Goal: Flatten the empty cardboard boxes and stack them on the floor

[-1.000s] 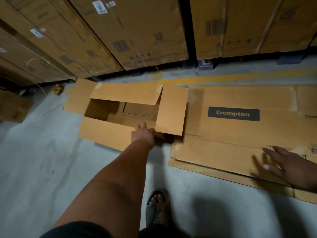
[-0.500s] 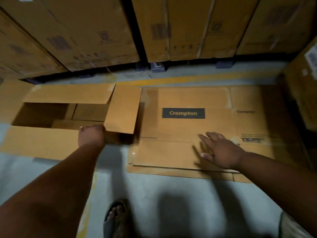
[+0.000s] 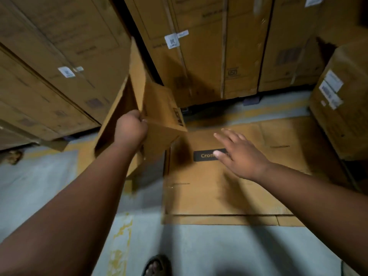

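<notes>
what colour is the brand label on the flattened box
Black label with yellowish lettering, in the head view.

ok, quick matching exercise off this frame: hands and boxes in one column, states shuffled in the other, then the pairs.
Things:
1. left hand
2. right hand
3. open box
4. flattened boxes

States:
A. lying flat on the floor
B. fingers spread, holding nothing
C. lifted and tilted
D. gripping a cardboard edge

Pairs: 1-D, 2-B, 3-C, 4-A
</notes>
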`<move>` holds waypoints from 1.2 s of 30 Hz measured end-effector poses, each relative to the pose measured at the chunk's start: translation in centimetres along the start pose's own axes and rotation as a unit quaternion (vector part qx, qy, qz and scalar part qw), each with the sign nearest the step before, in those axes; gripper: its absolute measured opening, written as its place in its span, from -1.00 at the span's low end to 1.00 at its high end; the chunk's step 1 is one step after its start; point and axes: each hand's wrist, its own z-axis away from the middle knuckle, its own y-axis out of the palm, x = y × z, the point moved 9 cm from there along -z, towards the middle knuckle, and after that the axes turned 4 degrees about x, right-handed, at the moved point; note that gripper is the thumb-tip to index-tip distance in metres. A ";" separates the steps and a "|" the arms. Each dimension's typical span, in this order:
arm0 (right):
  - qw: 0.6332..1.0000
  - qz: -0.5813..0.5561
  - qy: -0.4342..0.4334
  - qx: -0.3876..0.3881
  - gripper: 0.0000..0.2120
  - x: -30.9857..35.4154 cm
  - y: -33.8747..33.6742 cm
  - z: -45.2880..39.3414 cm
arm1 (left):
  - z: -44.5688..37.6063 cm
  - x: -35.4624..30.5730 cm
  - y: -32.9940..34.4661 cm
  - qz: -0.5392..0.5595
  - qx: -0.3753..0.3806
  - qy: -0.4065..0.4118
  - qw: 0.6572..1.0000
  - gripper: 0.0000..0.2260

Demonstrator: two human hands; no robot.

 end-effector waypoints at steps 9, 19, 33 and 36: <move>0.939 0.008 -0.044 -0.341 -0.59 -1.2 -17.6 5.8 | 16.2 -21.4 20.4 -0.023 0.151 0.120 0.981 -0.88; 0.983 0.162 0.010 0.090 -0.39 -8.0 -5.1 7.1 | 22.0 -16.3 25.9 -0.125 0.321 0.251 0.904 -0.27; 0.937 0.180 0.112 0.276 -0.76 -9.5 8.2 11.6 | 18.0 -0.2 26.1 -0.297 0.286 0.199 0.889 -0.74; 0.920 0.219 0.126 0.300 -0.84 -11.3 7.3 11.4 | 19.0 -1.8 26.7 -0.296 0.285 0.232 0.882 -0.85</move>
